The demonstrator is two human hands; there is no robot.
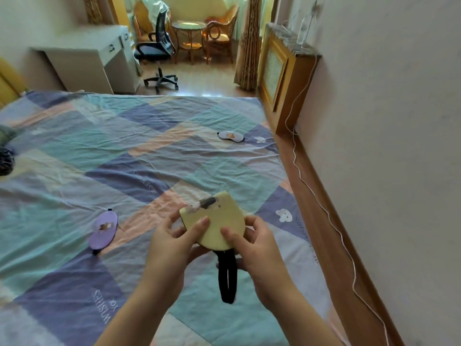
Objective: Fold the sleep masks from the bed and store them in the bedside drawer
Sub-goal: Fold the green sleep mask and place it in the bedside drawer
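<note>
Yellow sleep mask (219, 224), folded double, was pinched by my left hand (172, 242) and right hand (252, 243); black strap (227, 278) hung toward me.

Home bedroom — bed (124, 151), desk (82, 61)

Both bare forearms reach forward and converge at chest height. The left hand (172, 242) and right hand (252, 242) face each other, thumbs on top, fingers (199, 224) curled underneath, pinching the folded yellow sleep mask (219, 221) between them.
</note>
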